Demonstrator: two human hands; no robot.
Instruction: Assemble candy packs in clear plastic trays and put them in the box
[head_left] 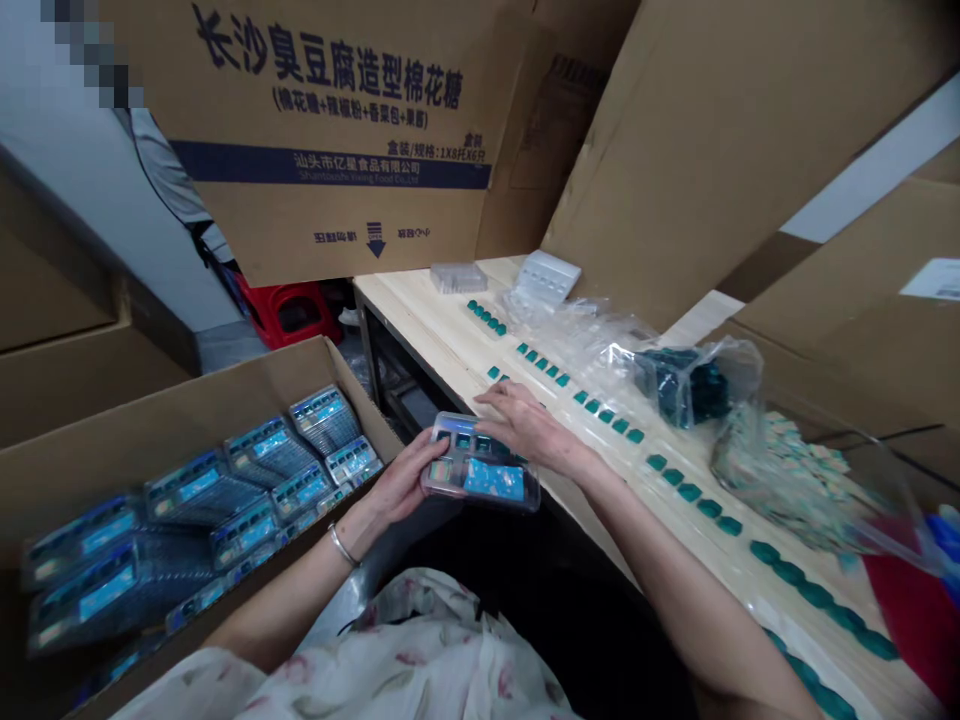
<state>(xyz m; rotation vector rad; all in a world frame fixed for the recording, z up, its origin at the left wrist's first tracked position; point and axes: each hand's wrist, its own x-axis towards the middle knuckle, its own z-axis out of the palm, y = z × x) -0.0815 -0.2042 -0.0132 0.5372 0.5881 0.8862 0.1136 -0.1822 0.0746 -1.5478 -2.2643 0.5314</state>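
Clear compartmented tray (529, 492) lies at the centre of the clock, just above the lap, its left end clamped in the left hand (409, 478). The right hand (521, 425) bends over its one o'clock corner; whether those fingers pinch anything, I cannot tell. Dark green pieces fill upper compartments, with a blue packet (493, 480) below. At nine o'clock, an open carton (187, 410) holds leaning rows of similar filled trays (251, 525). From twelve to four o'clock, green pieces (605, 416) line the pale table (420, 310). Beyond them, at two o'clock, sits a clear bag (682, 385) of dark pieces. Farther off, a red stool (289, 310) stands at ten o'clock and a printed cardboard box (322, 225) at eleven.
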